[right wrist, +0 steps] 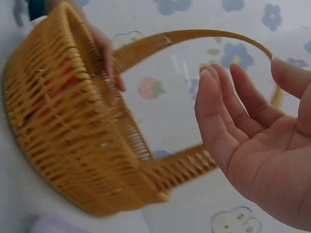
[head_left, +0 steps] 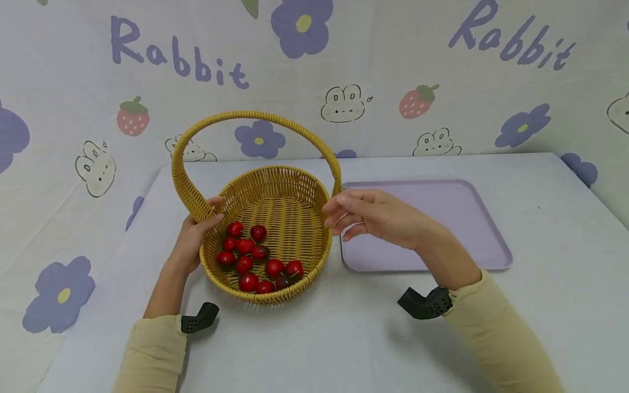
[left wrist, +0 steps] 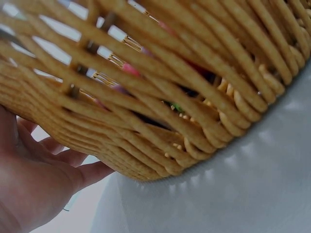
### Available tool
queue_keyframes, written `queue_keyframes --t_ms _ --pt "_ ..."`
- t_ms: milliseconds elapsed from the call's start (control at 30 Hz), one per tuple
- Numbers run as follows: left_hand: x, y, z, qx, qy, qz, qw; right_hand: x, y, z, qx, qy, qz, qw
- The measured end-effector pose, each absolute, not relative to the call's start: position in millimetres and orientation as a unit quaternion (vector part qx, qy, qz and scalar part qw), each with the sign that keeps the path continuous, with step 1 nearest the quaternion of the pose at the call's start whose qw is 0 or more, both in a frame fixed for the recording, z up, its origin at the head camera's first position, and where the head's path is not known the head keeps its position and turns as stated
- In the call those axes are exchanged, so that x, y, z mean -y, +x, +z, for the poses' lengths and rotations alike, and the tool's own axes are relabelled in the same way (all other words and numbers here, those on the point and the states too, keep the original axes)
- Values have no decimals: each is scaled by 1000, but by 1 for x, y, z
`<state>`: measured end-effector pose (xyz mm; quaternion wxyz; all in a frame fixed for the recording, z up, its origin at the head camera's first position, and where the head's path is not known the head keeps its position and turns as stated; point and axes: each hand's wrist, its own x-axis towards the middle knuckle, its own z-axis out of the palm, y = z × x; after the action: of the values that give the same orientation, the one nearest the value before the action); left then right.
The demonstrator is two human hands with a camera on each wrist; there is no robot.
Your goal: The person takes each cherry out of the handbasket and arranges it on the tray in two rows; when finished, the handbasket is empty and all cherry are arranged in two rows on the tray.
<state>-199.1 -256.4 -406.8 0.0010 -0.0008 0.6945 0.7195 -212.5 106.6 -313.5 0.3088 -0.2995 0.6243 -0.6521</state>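
Observation:
A yellow wicker basket (head_left: 300, 218) with a tall arched handle holds several dark red cherries (head_left: 244, 245), gathered at its near left side. At the left end of the handle, my left hand (head_left: 189, 237) grips the basket's rim, thumb over the edge. From the left wrist view, that hand (left wrist: 43, 170) lies against the outer weave, some fingers partly hidden by it. My right hand (head_left: 371, 215) hovers by the basket's right side, fingers loosely bent. Nothing is in that hand (right wrist: 257, 131) in the right wrist view, and a gap shows between it and the basket wall (right wrist: 73, 141).
A flat lilac tray (head_left: 427, 256) lies on the white-covered table (head_left: 334, 338), right of the basket and partly behind the right hand and forearm. Behind the table hangs a cloth backdrop (head_left: 295, 87) printed with rabbits, flowers and strawberries. Black wrist mounts (head_left: 425, 303) stick out from both sleeves.

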Motion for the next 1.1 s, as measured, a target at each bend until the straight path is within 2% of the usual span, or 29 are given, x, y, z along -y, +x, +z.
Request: queue_keyframes --t_ms 267,600,867,1100 --pt "255 -200 -405 -697 0 717 8 -55 -216 -336 -656 -281 -609 346" --pt "255 -202 -405 -693 1 721 5 -3 -222 -348 -728 -267 -532 340" --pt "258 -199 -406 -693 1 721 5 25 -232 -365 -794 -254 -452 317" --pt "258 -199 -405 -696 -2 718 7 38 -235 -370 -799 -236 -430 347"
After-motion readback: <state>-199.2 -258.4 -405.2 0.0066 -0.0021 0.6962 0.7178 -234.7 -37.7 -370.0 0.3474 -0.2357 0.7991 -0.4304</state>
